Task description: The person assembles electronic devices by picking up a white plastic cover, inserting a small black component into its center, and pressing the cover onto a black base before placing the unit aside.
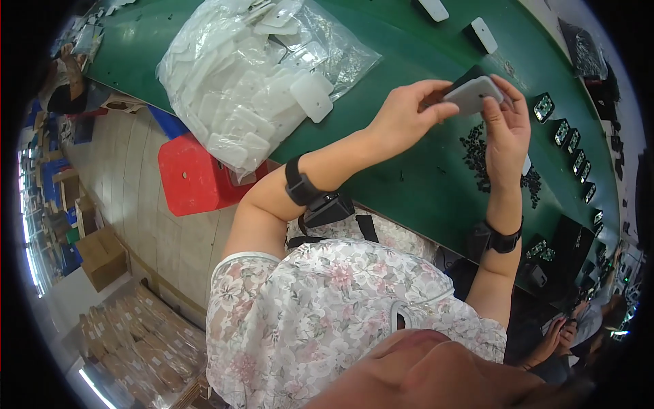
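Note:
Above the green table, both my hands hold a white plastic cover, a rounded plate with a small dark hole. Behind it a black casing shows along its upper edge; I cannot tell whether the two are joined. My left hand grips the left side between thumb and fingers. On the other side my right hand lays its thumb on the white face, with its fingers behind. Beneath the hands a pile of small black parts lies scattered, partly hidden by my right forearm.
A clear bag full of white covers lies at the left, overhanging the table edge by a red stool. Black casings with circuit boards line the right side. Two white-faced pieces lie far back. Other people sit at both sides.

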Demonstrator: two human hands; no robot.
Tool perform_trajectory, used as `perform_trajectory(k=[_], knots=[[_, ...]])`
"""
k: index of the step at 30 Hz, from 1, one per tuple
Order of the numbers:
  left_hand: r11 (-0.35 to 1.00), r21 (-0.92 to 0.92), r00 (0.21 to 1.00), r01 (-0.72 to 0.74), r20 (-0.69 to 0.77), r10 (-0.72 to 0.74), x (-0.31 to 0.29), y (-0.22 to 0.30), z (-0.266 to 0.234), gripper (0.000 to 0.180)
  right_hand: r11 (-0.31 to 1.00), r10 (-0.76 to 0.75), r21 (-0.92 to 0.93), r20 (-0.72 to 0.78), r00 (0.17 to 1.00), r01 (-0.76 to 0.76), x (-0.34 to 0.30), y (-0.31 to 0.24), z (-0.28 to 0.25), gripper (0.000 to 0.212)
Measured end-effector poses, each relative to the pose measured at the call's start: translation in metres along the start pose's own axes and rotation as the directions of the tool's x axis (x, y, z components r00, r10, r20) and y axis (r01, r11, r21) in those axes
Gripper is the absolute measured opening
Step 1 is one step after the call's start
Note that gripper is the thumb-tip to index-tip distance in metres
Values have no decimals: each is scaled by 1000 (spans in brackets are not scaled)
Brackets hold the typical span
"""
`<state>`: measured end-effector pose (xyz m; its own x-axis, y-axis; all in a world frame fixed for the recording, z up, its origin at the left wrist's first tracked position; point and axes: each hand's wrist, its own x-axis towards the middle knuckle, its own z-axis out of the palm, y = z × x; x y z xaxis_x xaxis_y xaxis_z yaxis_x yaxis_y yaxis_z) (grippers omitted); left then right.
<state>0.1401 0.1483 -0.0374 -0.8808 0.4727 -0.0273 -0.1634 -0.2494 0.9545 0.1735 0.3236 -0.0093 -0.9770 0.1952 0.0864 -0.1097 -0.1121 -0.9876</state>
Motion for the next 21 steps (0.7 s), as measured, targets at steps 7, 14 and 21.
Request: perform_trajectory(k=[7, 14, 21], knots=[[77, 920, 811, -385, 298, 503, -55, 47, -73, 31, 852, -170, -500, 17, 985, 155, 57, -26, -65, 33], [-208, 959, 944, -192, 238, 229, -80, 42, -82, 52, 719, -125, -679, 87, 988, 150, 138, 22, -150, 22], [68, 993, 923, -93, 60, 380, -80, 32, -100, 39, 700, 153, -713, 93, 984, -42, 172, 36, -166, 21]])
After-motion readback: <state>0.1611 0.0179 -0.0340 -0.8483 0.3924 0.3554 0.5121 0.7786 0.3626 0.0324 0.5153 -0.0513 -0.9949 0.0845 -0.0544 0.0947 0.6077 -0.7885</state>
